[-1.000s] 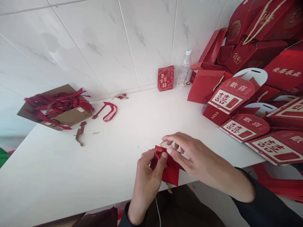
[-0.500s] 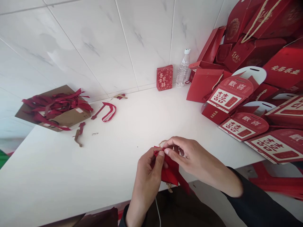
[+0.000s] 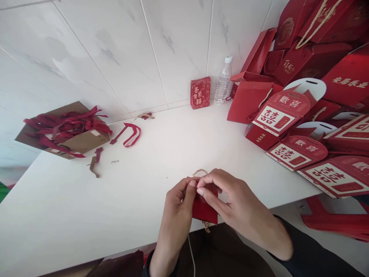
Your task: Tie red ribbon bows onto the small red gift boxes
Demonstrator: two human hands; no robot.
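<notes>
At the table's front edge, both hands are closed around a small red gift box (image 3: 205, 209) with a twisted gold cord handle (image 3: 201, 171) arching above its far edge. My left hand (image 3: 179, 202) grips the left side, its thumb pressed on top. My right hand (image 3: 227, 192) pinches with thumb and index finger by the left thumb, at a bit of red ribbon mostly hidden by the fingers. A gold cord tassel (image 3: 206, 226) hangs from the box's near edge.
Left, a brown cardboard box (image 3: 80, 147) overflows with dark red ribbons; ribbon scraps (image 3: 132, 134) lie beside it. A red card box (image 3: 200, 93) and water bottle (image 3: 223, 82) stand by the wall. Red gift boxes (image 3: 291, 152) are piled on the right.
The red strip that hung toward the lower right of the gift box is no longer visible there. My right fingers have shifted slightly left, closer to my left thumb.
</notes>
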